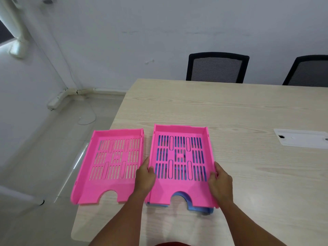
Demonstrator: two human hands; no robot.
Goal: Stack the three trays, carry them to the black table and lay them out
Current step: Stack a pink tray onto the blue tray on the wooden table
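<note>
Two trays stacked, one to go
Both hands, left (144,176) and right (221,181), pinch the pink tray's (179,185) sides, seating it squarely on the blue tray (198,208); the second pink tray (106,185) lies just left of it

Two pink trays (113,162) (181,185), one blue tray (197,207), two chairs (216,67) (308,71)

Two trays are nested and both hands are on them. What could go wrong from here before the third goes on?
1. The pink tray sits slightly off the blue tray beneath, so they may not seat and could slip when lifted.
2. The loose pink tray overhangs the table edge; the left hand beside it could knock it off.
3. The right hand seems to grip only the top tray.
</note>
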